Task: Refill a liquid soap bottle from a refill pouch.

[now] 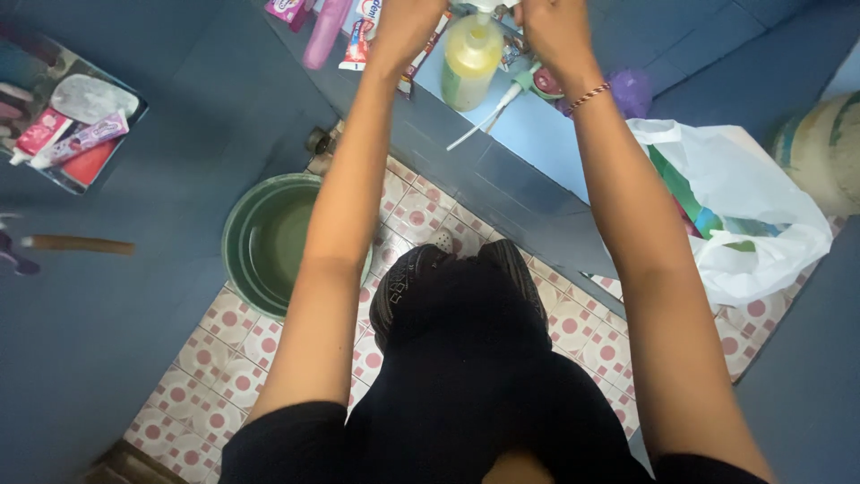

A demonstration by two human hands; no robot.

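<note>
Head view, looking straight down. Both your arms reach forward over the blue tiled ledge (537, 143). Your left hand (405, 27) and right hand (555, 31) sit at the top edge of the frame, either side of the pump bottle of yellow liquid (470, 58). The bottle stands upright on the ledge, between the two hands and just below them; its pump head lies up at the frame edge.

Fingers of both hands are cut off by the top of the frame: I cannot tell whether either hand is open, closed, or gripping anything. Contact with the pump is not resolvable.

A beaded bracelet (587, 97) circles your right wrist. A toothbrush (488, 116) lies just right of the bottle. A white plastic bag (743, 215) hangs at the ledge's right end. A green basin (269, 242) sits on the patterned floor below your left forearm.
</note>
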